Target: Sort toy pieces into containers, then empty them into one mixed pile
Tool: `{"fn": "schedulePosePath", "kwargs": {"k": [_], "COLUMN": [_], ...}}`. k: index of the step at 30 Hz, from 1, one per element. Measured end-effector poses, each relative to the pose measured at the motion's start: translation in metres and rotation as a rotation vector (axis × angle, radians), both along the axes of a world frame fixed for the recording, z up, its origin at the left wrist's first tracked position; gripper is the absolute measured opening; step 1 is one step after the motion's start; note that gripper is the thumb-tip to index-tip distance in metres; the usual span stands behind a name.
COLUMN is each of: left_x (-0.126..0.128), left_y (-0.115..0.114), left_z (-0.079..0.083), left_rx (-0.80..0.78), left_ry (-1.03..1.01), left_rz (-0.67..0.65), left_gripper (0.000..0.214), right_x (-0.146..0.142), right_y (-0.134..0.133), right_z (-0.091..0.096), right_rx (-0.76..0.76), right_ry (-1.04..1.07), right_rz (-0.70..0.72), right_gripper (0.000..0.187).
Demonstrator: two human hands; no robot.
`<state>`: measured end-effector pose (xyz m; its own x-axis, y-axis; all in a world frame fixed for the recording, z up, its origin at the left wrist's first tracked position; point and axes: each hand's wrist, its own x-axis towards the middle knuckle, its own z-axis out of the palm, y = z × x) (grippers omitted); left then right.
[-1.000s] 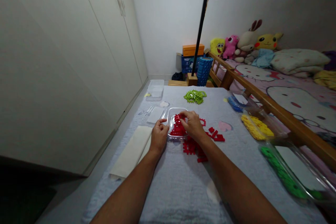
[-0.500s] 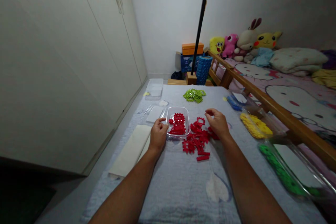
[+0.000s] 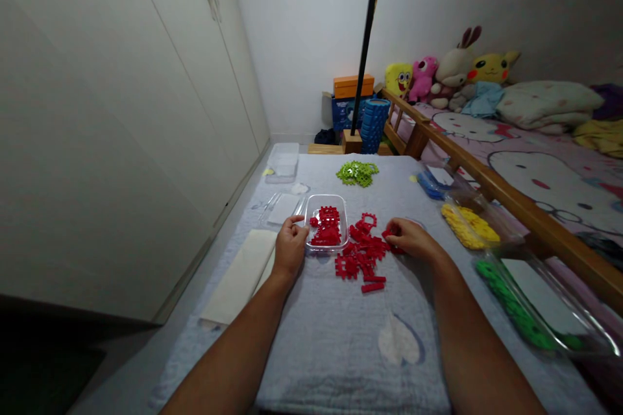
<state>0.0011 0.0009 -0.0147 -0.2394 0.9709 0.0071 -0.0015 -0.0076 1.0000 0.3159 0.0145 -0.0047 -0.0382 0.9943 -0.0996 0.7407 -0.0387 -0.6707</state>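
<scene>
My left hand (image 3: 291, 243) grips the left rim of a clear plastic container (image 3: 344, 233), thumb and fingers at its edge. Inside it lie several red interlocking building pieces (image 3: 328, 225). To the right of the container, a loose pile of red pieces (image 3: 363, 253) is spread on the cloth, with thin red bars (image 3: 373, 287) at its near side. At the pile's right edge my right hand (image 3: 411, 238) has its fingertips closed on a red building piece (image 3: 387, 233); its fingers partly cover that piece.
A light green pile (image 3: 357, 173) lies farther back. Clear containers with blue (image 3: 433, 185), yellow (image 3: 470, 225) and green pieces (image 3: 513, 305) line the right side by the wooden bed rail (image 3: 457, 155). Clear lids (image 3: 285, 209), an upright clear box (image 3: 283, 162) and folded cream cloth (image 3: 241, 279) are left.
My right hand has lowered from above the right side of the red pile, and its fingertips have closed on a piece there. My left hand stays at the container. The view shifts slightly.
</scene>
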Motion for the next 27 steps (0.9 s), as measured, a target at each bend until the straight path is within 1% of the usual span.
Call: {"fn": "schedulePosePath", "kwargs": {"k": [3,5,6,9,13,16,18,20,22,24,27], "left_x": [-0.001,-0.001,-0.001,0.000,0.001,0.001,0.001,0.001,0.001,0.001,0.001], "left_y": [0.001,0.001,0.002,0.002,0.001,0.000,0.001,0.001,0.002,0.002,0.001], "left_z": [-0.002,-0.003,-0.003,-0.003,-0.003,-0.003,-0.003,-0.004,-0.004,-0.003,-0.001], "left_rx": [-0.001,0.001,0.002,0.005,0.009,0.009,0.008,0.009,0.013,0.017,0.020], "left_ry": [0.007,0.002,-0.001,-0.005,-0.015,-0.028,-0.042,-0.050,-0.052,-0.046,-0.035], "left_rz": [0.000,-0.002,-0.003,-0.003,0.007,0.012,0.011,0.010,0.011,0.014,0.019], "left_gripper": [0.034,0.034,0.034,0.034,0.034,0.034,0.034,0.034,0.034,0.033,0.032], "right_x": [-0.006,-0.017,-0.026,-0.063,-0.119,-0.151,-0.163,-0.167,-0.161,-0.145,-0.108], "right_y": [0.003,0.005,0.006,0.011,0.023,0.034,0.040,0.044,0.045,0.046,0.042], "right_z": [0.010,0.021,0.028,0.044,0.054,0.055,0.054,0.053,0.052,0.049,0.044], "right_rx": [0.163,0.250,0.272,0.310,0.339,0.332,0.336,0.349,0.369,0.396,0.423], "right_ry": [-0.106,-0.099,-0.071,-0.029,-0.163,-0.266,-0.285,-0.254,-0.186,-0.100,0.015], "right_rz": [-0.055,-0.062,-0.031,0.147,0.278,0.269,0.237,0.217,0.205,0.183,0.113], "right_gripper": [0.007,0.010,0.013,0.020,0.026,0.030,0.028,0.026,0.024,0.020,0.013]}}
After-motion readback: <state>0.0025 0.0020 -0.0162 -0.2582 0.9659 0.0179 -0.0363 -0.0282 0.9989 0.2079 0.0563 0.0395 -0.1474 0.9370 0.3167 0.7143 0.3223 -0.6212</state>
